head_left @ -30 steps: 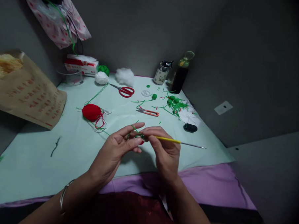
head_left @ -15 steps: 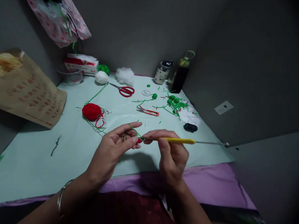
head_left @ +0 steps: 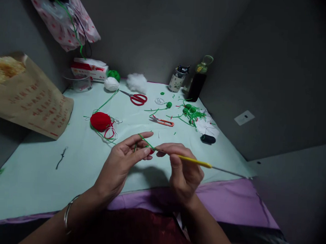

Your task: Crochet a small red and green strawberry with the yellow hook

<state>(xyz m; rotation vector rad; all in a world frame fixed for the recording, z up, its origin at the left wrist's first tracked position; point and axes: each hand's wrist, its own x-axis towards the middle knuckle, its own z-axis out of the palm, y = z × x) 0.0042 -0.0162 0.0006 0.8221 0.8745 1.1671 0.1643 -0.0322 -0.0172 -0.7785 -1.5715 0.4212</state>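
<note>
My left hand pinches a small red and green crochet piece between thumb and fingers, with green yarn running over its raised index finger. A crochet hook with a yellow handle is gripped in my right hand. Its left tip meets the crochet piece; the long metal shank points right and slightly down. Part of the piece is hidden by my left fingers. Beyond my hands lie a red yarn ball with tangled strands and orange thread snips.
Red-handled scissors, white stuffing and a white yarn ball lie farther back. Green crocheted balls with loose ends are at the right, near a bottle and a patterned jar. A paper bag stands left.
The hook has tilted, its right end swinging downward. My right hand has turned and shifted slightly left, while my left hand keeps its hold on the crochet piece.
</note>
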